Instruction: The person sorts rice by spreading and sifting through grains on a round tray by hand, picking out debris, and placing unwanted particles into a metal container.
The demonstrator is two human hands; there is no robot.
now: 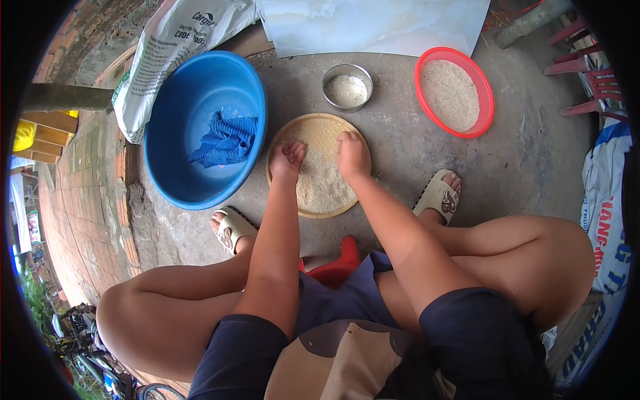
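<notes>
Pale, loose grains (323, 190) lie on a round, tan woven tray (321, 215) on the grey concrete floor (393, 117); likely light and slippery, they suit scooping or pinching. Over the tray, the left hand (288, 158) is loosely open; the right hand (352, 156) curls, its grip hidden. Beyond it stands a round silver metal bowl (347, 69).

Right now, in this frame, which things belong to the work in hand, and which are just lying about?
Likely part of the work:
woven tray holding pale grain, with the left hand and right hand over it
metal bowl, also with grain
red basin, likewise

Apparently just lying about:
blue basin
blue cloth inside it
printed sack, upper left
</notes>
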